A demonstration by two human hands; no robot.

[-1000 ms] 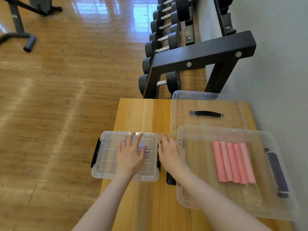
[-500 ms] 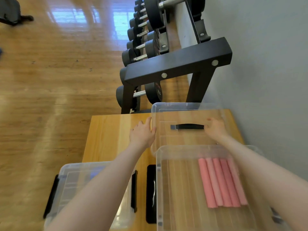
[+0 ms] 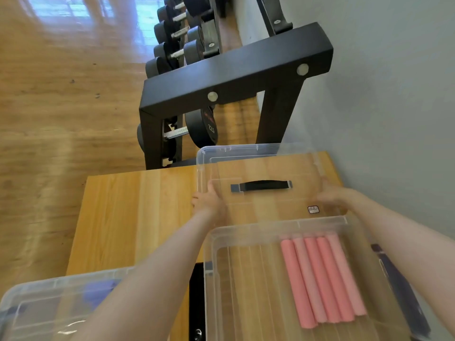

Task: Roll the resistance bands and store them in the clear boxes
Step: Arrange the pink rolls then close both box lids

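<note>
Your left hand [image 3: 209,201] and right hand [image 3: 331,193] are off the small closed box [image 3: 49,308] you pressed a second ago; they now grip the left and right edges of the clear lid [image 3: 261,168], just beyond the open box [image 3: 246,279] of pink rolls.

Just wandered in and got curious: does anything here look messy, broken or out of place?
Nothing stands out. The five pink rolled bands lie neatly side by side in the open clear box. Its lid is off, with the left hand and right hand on its sides. No spill or damage shows.
</note>
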